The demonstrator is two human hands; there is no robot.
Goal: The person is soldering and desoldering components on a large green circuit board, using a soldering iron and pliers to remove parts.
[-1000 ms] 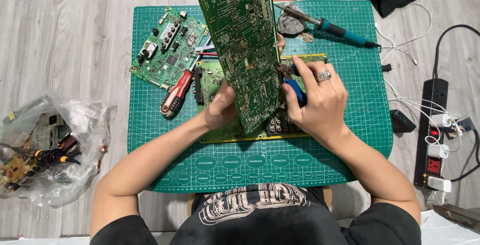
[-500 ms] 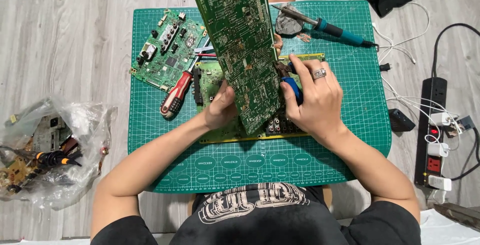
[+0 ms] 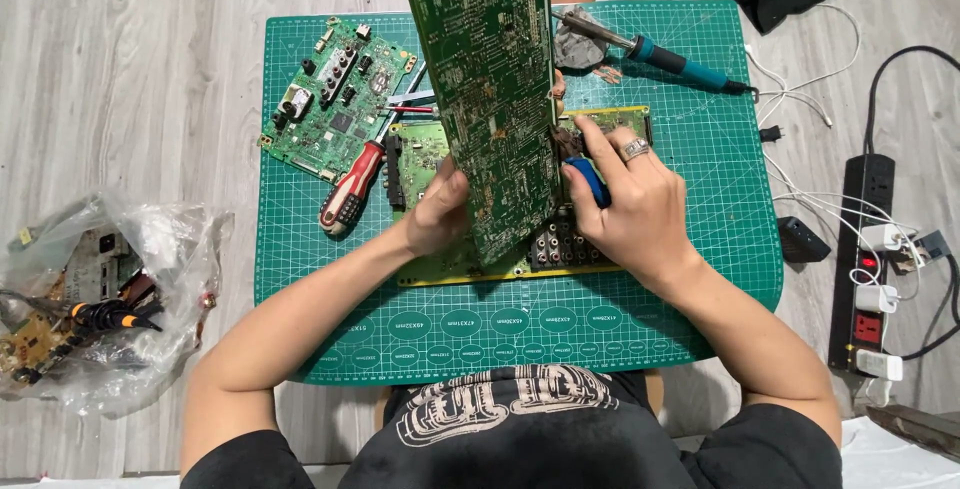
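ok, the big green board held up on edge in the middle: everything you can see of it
The large green circuit board is a long rectangle, its visible face dense with fine traces and solder points. It stands tilted on edge, its top running out of frame and its lower end over a yellow-edged board on the cutting mat. The left hand holds its left edge; the right hand, with a blue-handled tool, meets its right edge.
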